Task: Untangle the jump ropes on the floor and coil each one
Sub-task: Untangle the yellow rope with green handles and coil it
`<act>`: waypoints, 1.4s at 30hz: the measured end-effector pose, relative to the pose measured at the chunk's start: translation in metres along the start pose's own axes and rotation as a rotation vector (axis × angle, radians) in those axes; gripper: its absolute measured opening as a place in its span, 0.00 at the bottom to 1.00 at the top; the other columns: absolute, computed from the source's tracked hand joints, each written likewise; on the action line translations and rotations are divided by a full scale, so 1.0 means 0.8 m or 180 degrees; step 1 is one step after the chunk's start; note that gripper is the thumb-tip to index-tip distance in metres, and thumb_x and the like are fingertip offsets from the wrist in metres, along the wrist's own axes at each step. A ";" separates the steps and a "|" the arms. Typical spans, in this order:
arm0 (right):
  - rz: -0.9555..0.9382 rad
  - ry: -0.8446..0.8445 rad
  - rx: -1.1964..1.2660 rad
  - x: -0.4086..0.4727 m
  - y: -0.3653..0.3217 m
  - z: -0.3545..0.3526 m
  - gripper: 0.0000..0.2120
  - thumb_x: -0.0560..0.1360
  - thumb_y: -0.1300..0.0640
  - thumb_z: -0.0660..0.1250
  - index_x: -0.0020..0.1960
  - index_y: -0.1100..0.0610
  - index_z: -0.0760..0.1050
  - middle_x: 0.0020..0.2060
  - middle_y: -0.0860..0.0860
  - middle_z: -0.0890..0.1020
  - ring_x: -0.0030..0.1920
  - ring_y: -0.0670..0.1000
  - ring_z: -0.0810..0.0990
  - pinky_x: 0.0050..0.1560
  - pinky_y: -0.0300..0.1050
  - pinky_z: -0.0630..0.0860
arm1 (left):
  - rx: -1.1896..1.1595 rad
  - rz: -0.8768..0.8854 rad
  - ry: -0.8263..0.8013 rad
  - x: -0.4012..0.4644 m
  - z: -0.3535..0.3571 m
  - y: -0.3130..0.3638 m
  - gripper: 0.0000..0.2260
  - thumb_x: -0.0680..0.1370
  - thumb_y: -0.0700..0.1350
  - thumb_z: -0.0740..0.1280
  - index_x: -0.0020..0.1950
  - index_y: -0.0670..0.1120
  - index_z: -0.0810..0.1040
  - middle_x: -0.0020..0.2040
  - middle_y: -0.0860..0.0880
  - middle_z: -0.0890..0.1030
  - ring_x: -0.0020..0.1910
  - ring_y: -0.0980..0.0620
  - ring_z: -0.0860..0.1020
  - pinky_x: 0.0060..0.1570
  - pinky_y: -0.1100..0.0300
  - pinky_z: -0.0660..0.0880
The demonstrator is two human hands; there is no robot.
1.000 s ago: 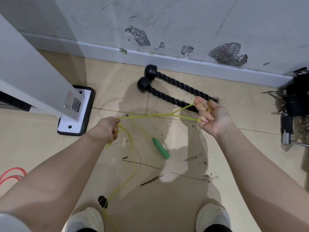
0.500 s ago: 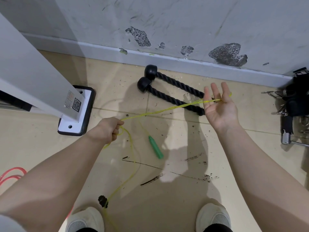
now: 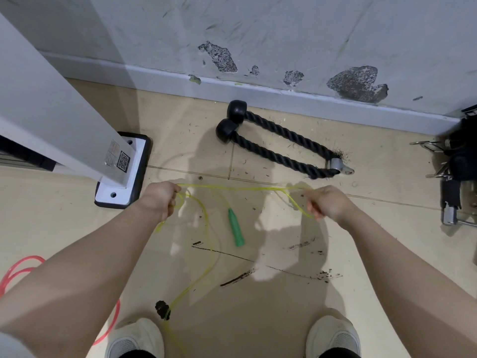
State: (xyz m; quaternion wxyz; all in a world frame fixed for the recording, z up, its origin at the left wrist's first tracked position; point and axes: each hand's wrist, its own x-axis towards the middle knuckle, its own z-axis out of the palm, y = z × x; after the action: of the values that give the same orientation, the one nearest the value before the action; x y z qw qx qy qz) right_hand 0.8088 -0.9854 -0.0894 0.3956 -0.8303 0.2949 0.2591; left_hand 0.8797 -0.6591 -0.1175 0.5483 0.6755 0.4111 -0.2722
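A thin yellow jump rope (image 3: 242,188) is stretched between my two hands above the tiled floor. My left hand (image 3: 161,198) grips a small loop of it with curled fingers. My right hand (image 3: 327,202) pinches the other end of the stretched strands, knuckles up. The rope's green handle (image 3: 236,228) hangs below the strands, and a long yellow tail (image 3: 204,275) runs down to the floor between my shoes. A red jump rope (image 3: 20,267) lies on the floor at the lower left, partly hidden by my left arm.
A thick black rope attachment (image 3: 278,143) with rubber end caps lies by the wall. A white machine post and its bolted base (image 3: 121,184) stand at the left. Metal gym attachments (image 3: 454,177) pile at the right edge. My white shoes (image 3: 136,339) are at the bottom.
My right hand, open and raised with the rope across its palm half a second ago, has come down and toward me and closed on the strands. The green handle swung slightly.
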 end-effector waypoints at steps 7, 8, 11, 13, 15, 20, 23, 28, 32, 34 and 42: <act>0.1319 0.1114 0.5292 0.028 0.014 -0.042 0.19 0.82 0.54 0.46 0.42 0.57 0.72 0.18 0.46 0.72 0.33 0.47 0.72 0.37 0.37 0.74 | -0.0112 -0.0270 0.0152 0.010 -0.016 0.000 0.12 0.77 0.35 0.59 0.34 0.45 0.67 0.19 0.51 0.61 0.10 0.58 0.54 0.17 0.77 0.53; 0.1344 0.1223 0.5447 0.032 0.019 -0.041 0.17 0.82 0.55 0.45 0.45 0.55 0.72 0.17 0.46 0.73 0.31 0.47 0.74 0.32 0.35 0.74 | -0.0115 -0.0251 0.0150 0.009 -0.010 0.000 0.12 0.77 0.35 0.60 0.34 0.45 0.68 0.23 0.50 0.62 0.10 0.58 0.55 0.17 0.76 0.53; 0.1448 0.1460 0.5174 0.039 0.038 -0.035 0.12 0.81 0.59 0.45 0.55 0.50 0.65 0.28 0.52 0.82 0.23 0.48 0.76 0.22 0.30 0.67 | -0.0095 -0.0199 0.0119 0.008 0.006 -0.001 0.11 0.77 0.36 0.59 0.35 0.45 0.70 0.26 0.50 0.62 0.12 0.58 0.56 0.18 0.75 0.53; 0.1576 0.1406 0.3965 0.039 0.049 -0.024 0.11 0.80 0.61 0.48 0.57 0.53 0.66 0.35 0.57 0.78 0.26 0.51 0.73 0.22 0.33 0.67 | 0.0111 -0.0133 0.0075 0.007 0.013 -0.005 0.11 0.78 0.37 0.59 0.36 0.45 0.70 0.26 0.50 0.63 0.16 0.56 0.58 0.19 0.71 0.54; 0.1625 0.0944 0.1869 0.035 0.050 -0.002 0.08 0.79 0.61 0.54 0.53 0.60 0.71 0.41 0.59 0.75 0.34 0.54 0.72 0.29 0.39 0.73 | 0.0519 0.0070 -0.0141 0.004 0.019 -0.010 0.08 0.78 0.38 0.60 0.38 0.44 0.70 0.29 0.48 0.63 0.22 0.53 0.60 0.22 0.64 0.56; 0.0857 0.0633 -0.2098 0.034 -0.001 0.057 0.22 0.76 0.49 0.57 0.69 0.52 0.62 0.69 0.58 0.62 0.68 0.61 0.60 0.67 0.57 0.58 | 0.2332 0.0883 -0.1330 -0.010 0.035 -0.026 0.04 0.75 0.41 0.66 0.45 0.42 0.80 0.35 0.50 0.72 0.33 0.53 0.68 0.31 0.63 0.64; -0.1045 0.0802 -0.1768 0.050 -0.043 0.109 0.18 0.79 0.56 0.54 0.67 0.60 0.68 0.65 0.59 0.71 0.66 0.59 0.67 0.66 0.50 0.62 | 0.2947 0.1332 -0.1491 -0.008 0.040 -0.033 0.08 0.76 0.45 0.66 0.45 0.43 0.82 0.38 0.52 0.76 0.39 0.54 0.72 0.37 0.64 0.67; -0.0774 0.0323 -0.1820 0.070 -0.078 0.182 0.18 0.81 0.51 0.50 0.57 0.61 0.72 0.53 0.59 0.78 0.55 0.60 0.76 0.51 0.49 0.69 | 0.3439 0.1569 -0.1392 -0.003 0.024 -0.038 0.20 0.77 0.58 0.60 0.40 0.46 0.84 0.25 0.50 0.71 0.25 0.56 0.70 0.36 0.59 0.69; -0.0489 0.0026 -0.1656 0.072 -0.049 0.192 0.19 0.81 0.51 0.50 0.54 0.62 0.75 0.54 0.59 0.77 0.55 0.59 0.76 0.48 0.46 0.70 | 0.3504 0.1375 -0.1159 -0.001 0.012 -0.044 0.25 0.79 0.59 0.54 0.35 0.47 0.83 0.36 0.47 0.80 0.39 0.49 0.79 0.47 0.57 0.73; -0.0342 -0.0227 -0.1547 0.072 -0.032 0.186 0.19 0.80 0.50 0.52 0.50 0.61 0.76 0.50 0.59 0.77 0.55 0.60 0.77 0.49 0.46 0.71 | 0.3699 0.1328 -0.1047 0.004 0.005 -0.047 0.26 0.79 0.58 0.55 0.31 0.46 0.81 0.30 0.49 0.75 0.32 0.52 0.75 0.39 0.60 0.71; -0.0198 -0.1492 -0.2318 0.070 -0.016 0.161 0.21 0.72 0.37 0.59 0.36 0.53 0.77 0.27 0.46 0.82 0.37 0.45 0.77 0.45 0.42 0.73 | 0.4099 0.1154 -0.1239 0.010 0.001 -0.054 0.17 0.76 0.50 0.65 0.27 0.48 0.75 0.25 0.51 0.70 0.25 0.55 0.67 0.29 0.62 0.64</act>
State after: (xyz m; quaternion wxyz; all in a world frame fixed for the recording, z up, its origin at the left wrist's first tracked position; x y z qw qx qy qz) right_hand 0.8308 -0.8904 -0.1912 0.1408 -0.8428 0.0613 0.5158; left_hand 0.8469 -0.6550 -0.1465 0.1391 0.8631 -0.0572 -0.4822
